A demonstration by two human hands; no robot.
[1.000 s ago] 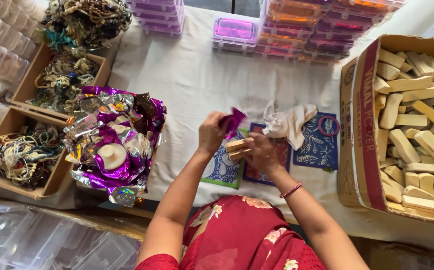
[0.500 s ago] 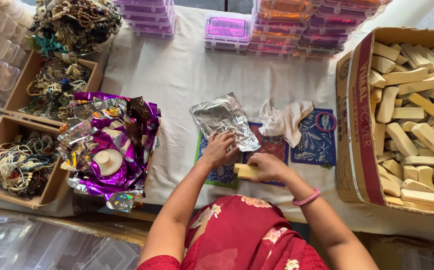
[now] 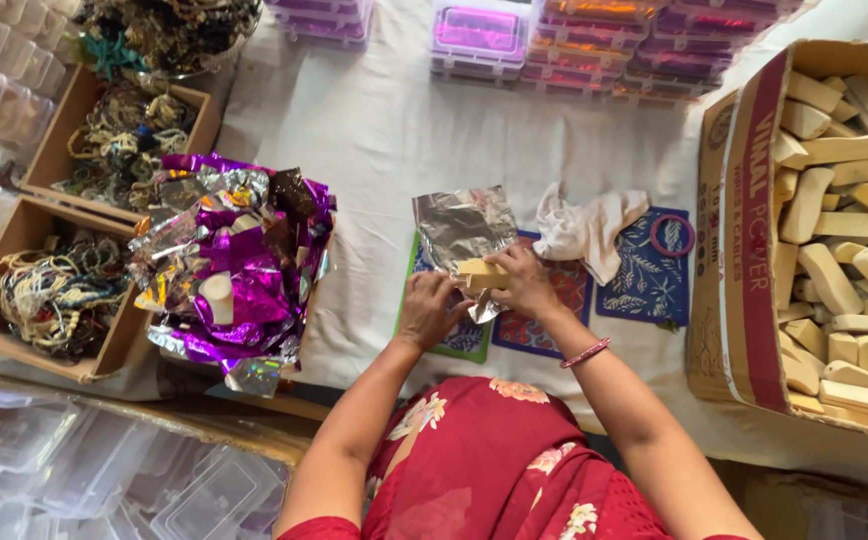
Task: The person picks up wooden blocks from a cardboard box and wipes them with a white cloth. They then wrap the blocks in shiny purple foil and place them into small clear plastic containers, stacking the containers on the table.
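A sheet of silver foil lies spread on the white cloth in front of me, over patterned mats. A small pale wooden block sits at the foil's near edge. My right hand rests on the block and grips it. My left hand is just left of it, fingers curled at the foil's lower edge. A pink bangle is on my right wrist.
A cardboard box full of pale wooden blocks stands at the right. A heap of purple and silver foil lies at the left, beside boxes of cords. Stacked plastic cases line the far edge. A white cloth is crumpled nearby.
A second ago both hands held the blocks and purple foil up together. Since then the silver sheet was laid flat, and the block has been set on its near edge.
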